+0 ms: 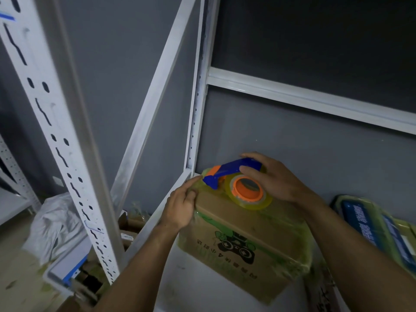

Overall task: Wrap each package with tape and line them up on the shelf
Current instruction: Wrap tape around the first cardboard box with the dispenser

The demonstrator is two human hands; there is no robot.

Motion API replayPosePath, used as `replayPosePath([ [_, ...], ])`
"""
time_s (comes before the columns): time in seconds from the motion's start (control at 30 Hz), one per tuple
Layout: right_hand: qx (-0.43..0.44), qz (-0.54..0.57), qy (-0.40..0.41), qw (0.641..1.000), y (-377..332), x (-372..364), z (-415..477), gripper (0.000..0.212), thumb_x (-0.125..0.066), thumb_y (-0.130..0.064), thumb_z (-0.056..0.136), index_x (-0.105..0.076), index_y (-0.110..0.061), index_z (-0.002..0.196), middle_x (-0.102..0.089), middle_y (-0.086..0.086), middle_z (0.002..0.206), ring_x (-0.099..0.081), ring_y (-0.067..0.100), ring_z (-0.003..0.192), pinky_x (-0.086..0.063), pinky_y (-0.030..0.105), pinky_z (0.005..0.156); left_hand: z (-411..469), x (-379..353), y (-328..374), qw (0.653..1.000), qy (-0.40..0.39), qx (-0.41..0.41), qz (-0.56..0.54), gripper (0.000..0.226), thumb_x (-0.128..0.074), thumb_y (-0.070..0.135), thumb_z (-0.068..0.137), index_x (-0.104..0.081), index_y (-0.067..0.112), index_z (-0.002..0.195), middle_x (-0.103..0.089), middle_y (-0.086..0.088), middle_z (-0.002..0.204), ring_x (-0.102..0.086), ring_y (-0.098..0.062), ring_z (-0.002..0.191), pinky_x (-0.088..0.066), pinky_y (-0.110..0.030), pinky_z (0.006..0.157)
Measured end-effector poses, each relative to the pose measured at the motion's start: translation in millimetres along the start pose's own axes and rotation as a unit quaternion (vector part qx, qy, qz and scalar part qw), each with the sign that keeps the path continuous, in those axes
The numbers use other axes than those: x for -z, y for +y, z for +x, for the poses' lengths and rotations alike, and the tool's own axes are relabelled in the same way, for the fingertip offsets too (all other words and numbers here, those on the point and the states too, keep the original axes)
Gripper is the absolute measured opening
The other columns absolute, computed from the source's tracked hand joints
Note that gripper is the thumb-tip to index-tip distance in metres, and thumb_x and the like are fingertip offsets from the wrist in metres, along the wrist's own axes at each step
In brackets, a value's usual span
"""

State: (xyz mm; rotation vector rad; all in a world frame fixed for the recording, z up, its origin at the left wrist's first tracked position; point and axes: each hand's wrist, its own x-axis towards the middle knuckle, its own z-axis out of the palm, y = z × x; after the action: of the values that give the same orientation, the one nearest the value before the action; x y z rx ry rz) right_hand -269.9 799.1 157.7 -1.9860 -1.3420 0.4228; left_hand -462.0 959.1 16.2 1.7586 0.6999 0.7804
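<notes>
- Package [243,242], a brown cardboard box with a black game-controller print on its near face, stands on the white shelf [193,284]; yellowish clear tape already bands its edges and sides
- On top of the package sits a tape dispenser [227,171] with a blue handle and orange parts; its tape roll [265,202] of clear yellow tape lies flat on the package's top, around an orange hub
- Right grip [276,181] curls over the rear of the dispenser's blue handle and holds it, thumb on the near side, fingers over the far side
- Left grip [180,210] rests at the package's top left corner, fingers fairly straight and laid on the taped edge just beside the dispenser's blue nose; it clasps nothing
- Right of the package, well apart from it, lies a second package [371,226] with blue printing, also bound in yellowish tape
- Behind the package's left corner rises the rack's rear upright [195,109], against a grey wall [315,143]
- Left of the package and nearer the camera stands a perforated front upright [56,131]; beyond and below it sits a crumpled plastic bag [54,224]
</notes>
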Motion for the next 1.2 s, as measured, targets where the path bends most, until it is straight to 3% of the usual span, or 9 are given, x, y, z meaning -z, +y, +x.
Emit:
replayPosePath([
  [0.17,0.008,-0.038,0.009,0.999,-4.5,9.1,-4.2,0.046,-0.066,-0.067,0.087,-0.063,-0.049,0.129,-0.063,-0.03,0.122,-0.06,-0.014,0.108,-0.048,0.014,0.087,-0.5,-1.1,0.9,1.0,0.001,0.011,0.018,0.047,-0.034,0.04,0.092,-0.05,0.074,0.119,-0.063,0.029,0.127,-0.057,0.003,0.119,-0.043,-0.033,0.111],
  [0.3,0.006,-0.034,0.004,0.999,-3.2,14.2,-9.7,0.057,-0.065,-0.077,0.074,-0.063,-0.054,0.126,-0.064,-0.03,0.125,-0.061,-0.01,0.113,-0.051,0.022,0.098,-1.4,-2.8,2.8,1.0,0.004,0.017,0.008,0.048,-0.035,0.036,0.092,-0.053,0.072,0.117,-0.065,0.027,0.126,-0.057,0.004,0.118,-0.044,-0.032,0.11],
  [0.5,-0.01,-0.018,0.006,1.0,-3.3,25.2,-17.8,0.036,-0.072,-0.064,0.085,-0.067,-0.054,0.119,-0.07,-0.03,0.115,-0.066,-0.008,0.103,-0.057,0.031,0.095,-2.8,-2.3,4.8,0.999,0.009,0.031,0.006,0.047,-0.034,0.037,0.092,-0.053,0.073,0.115,-0.064,0.023,0.13,-0.057,-0.007,0.125,-0.043,-0.041,0.113],
  [0.63,-0.009,-0.058,-0.002,0.998,-4.4,22.2,-17.0,0.041,-0.073,-0.061,0.086,-0.068,-0.045,0.124,-0.067,-0.027,0.12,-0.064,-0.006,0.107,-0.051,0.02,0.093,-3.3,-0.8,4.3,0.999,0.009,0.035,0.022,0.048,-0.035,0.035,0.094,-0.051,0.072,0.121,-0.062,0.021,0.133,-0.055,-0.008,0.126,-0.042,-0.042,0.114],
  [0.77,-0.012,-0.103,-0.02,0.994,-5.8,14.3,-8.8,0.043,-0.07,-0.058,0.09,-0.067,-0.04,0.129,-0.062,-0.023,0.124,-0.057,0.0,0.112,-0.039,0.006,0.083,-2.4,7.0,5.1,0.996,-0.039,0.021,0.078,0.049,-0.036,0.03,0.105,-0.038,0.054,0.147,-0.043,0.018,0.154,-0.04,-0.009,0.143,-0.027,-0.034,0.122],
  [0.83,-0.015,-0.105,-0.027,0.994,-5.3,13.0,-4.9,0.043,-0.07,-0.058,0.09,-0.067,-0.04,0.129,-0.061,-0.022,0.123,-0.057,0.002,0.113,-0.04,0.01,0.083,-0.3,11.6,11.5,0.987,-0.059,-0.007,0.147,0.053,-0.036,0.024,0.106,-0.034,0.051,0.151,-0.029,0.019,0.161,-0.029,-0.006,0.148,-0.022,-0.025,0.117],
  [0.93,-0.014,-0.093,-0.024,0.995,1.1,10.9,-2.6,0.043,-0.069,-0.061,0.089,-0.068,-0.04,0.126,-0.066,-0.018,0.126,-0.061,0.006,0.115,-0.045,0.02,0.089,3.6,15.4,26.8,0.951,-0.099,-0.069,0.284,0.058,-0.035,0.019,0.103,-0.033,0.048,0.153,-0.008,0.026,0.166,-0.009,-0.001,0.151,-0.019,-0.035,0.119],
  [1.03,-0.023,-0.053,-0.024,0.998,7.3,10.0,-4.9,0.065,-0.062,-0.077,0.078,-0.065,-0.042,0.131,-0.065,-0.019,0.13,-0.061,0.005,0.117,-0.049,0.027,0.098,5.8,9.4,38.9,0.914,-0.157,-0.09,0.363,0.048,-0.025,0.042,0.109,-0.027,0.046,0.157,-0.017,0.025,0.164,-0.001,-0.007,0.155,-0.001,-0.05,0.125],
  [1.2,-0.038,0.045,-0.022,0.998,11.7,12.8,-5.6,0.055,-0.062,-0.069,0.084,-0.063,-0.046,0.134,-0.063,-0.022,0.135,-0.061,-0.001,0.122,-0.048,0.035,0.109,0.0,0.3,34.8,0.894,-0.115,-0.111,0.419,0.058,-0.017,0.065,0.103,-0.026,0.045,0.157,-0.019,0.025,0.164,-0.008,-0.012,0.156,-0.018,-0.043,0.125],
])
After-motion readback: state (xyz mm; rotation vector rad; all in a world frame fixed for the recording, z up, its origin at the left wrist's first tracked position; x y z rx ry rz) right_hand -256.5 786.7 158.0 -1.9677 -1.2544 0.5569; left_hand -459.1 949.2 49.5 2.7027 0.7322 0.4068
